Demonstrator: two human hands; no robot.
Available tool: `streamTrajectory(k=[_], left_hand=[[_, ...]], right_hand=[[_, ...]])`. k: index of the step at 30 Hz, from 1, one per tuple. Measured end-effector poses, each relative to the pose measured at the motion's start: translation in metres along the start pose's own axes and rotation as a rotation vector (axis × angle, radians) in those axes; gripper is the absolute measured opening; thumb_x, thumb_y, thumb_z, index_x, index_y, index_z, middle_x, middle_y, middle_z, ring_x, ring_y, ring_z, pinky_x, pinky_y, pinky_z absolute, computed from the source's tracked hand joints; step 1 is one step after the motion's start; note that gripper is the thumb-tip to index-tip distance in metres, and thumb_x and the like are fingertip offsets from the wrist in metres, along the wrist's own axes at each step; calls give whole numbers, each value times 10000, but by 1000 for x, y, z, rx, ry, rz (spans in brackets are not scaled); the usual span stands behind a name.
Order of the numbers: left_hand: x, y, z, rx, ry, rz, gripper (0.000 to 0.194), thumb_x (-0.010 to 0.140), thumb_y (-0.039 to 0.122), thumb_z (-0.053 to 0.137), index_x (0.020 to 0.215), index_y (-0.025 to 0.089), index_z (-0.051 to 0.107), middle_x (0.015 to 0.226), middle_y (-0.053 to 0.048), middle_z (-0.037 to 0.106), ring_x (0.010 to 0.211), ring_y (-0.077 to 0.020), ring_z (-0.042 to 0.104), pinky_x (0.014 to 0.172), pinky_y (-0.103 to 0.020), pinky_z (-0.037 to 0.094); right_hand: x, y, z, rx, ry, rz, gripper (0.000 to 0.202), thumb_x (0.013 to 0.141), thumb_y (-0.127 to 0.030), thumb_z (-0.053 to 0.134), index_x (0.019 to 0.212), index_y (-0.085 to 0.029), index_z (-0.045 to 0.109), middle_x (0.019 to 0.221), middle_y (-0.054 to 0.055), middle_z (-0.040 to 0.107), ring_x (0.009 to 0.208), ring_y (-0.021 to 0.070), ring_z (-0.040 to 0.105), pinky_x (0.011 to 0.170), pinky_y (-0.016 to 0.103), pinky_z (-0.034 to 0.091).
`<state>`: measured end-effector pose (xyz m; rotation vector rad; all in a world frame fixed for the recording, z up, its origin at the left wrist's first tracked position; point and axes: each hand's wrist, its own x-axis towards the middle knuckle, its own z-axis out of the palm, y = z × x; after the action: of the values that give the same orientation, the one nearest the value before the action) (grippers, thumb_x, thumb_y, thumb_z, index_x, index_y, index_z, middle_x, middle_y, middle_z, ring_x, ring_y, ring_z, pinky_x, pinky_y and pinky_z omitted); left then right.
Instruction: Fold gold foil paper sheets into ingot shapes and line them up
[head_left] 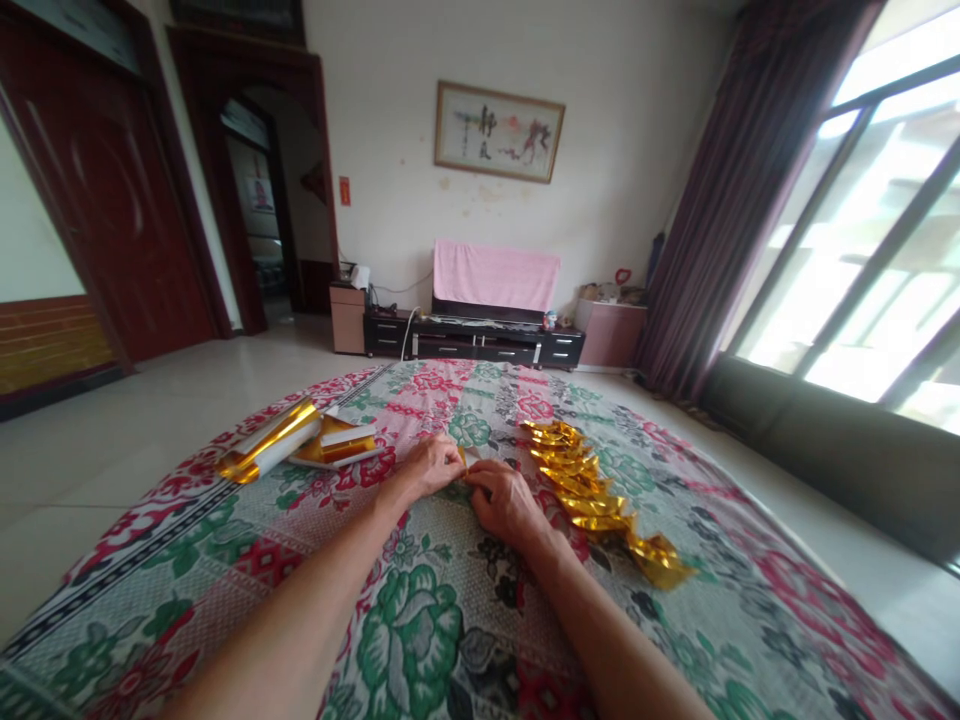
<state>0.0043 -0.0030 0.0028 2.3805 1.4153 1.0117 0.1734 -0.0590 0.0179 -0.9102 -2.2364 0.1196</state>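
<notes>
My left hand (pixel 435 465) and my right hand (pixel 504 497) meet over the middle of the table, fingers closed in a pinch. Between them is a small piece of gold foil paper (pixel 462 458), mostly covered by the fingers; its pale side seems to show near my right fingertips. To the right of my right hand runs a row of several folded gold foil ingots (pixel 589 485), the closest one lying a little apart at the near end. Left of my left hand lie a rolled gold foil sheet (pixel 274 440) and a stack of gold foil paper (pixel 341 443).
A flowered cloth (pixel 409 640) covers the round table. Beyond it, a low black cabinet (pixel 487 345) stands by the wall, bearing a screen draped with a pink towel (pixel 495 275). A purple curtain (pixel 739 200) hangs by the window at right; a red door (pixel 112 190) is at left.
</notes>
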Motion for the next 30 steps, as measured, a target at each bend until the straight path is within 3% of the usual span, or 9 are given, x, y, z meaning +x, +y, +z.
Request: streamTrajectory(k=[8,19,30], left_hand=[[-1,4,-8,3,-42,24,122,686,197,573,614,180,670,811,-34,632,798,-140,571,765,-242,446],[5,-6,-10,-100,-130,-2,111,681,230,579,625,182,662,817,-21,624,818,-149,561,797,-258,439],[5,-2,-16,-126,-152,-43,85,662,216,576,655,169,647,792,-17,624,773,-136,568,738,-233,434]], right_hand=[[-1,1,3,-4,16,13,245,666,-31,473,743,-171,660,828,42,656,826,147,582,802,250,437],[-1,1,4,10,35,40,264,670,-33,467,754,-180,670,828,40,654,803,143,579,789,250,439],[-2,4,6,6,35,32,266,667,-25,477,775,-169,672,851,48,654,815,144,582,797,246,440]])
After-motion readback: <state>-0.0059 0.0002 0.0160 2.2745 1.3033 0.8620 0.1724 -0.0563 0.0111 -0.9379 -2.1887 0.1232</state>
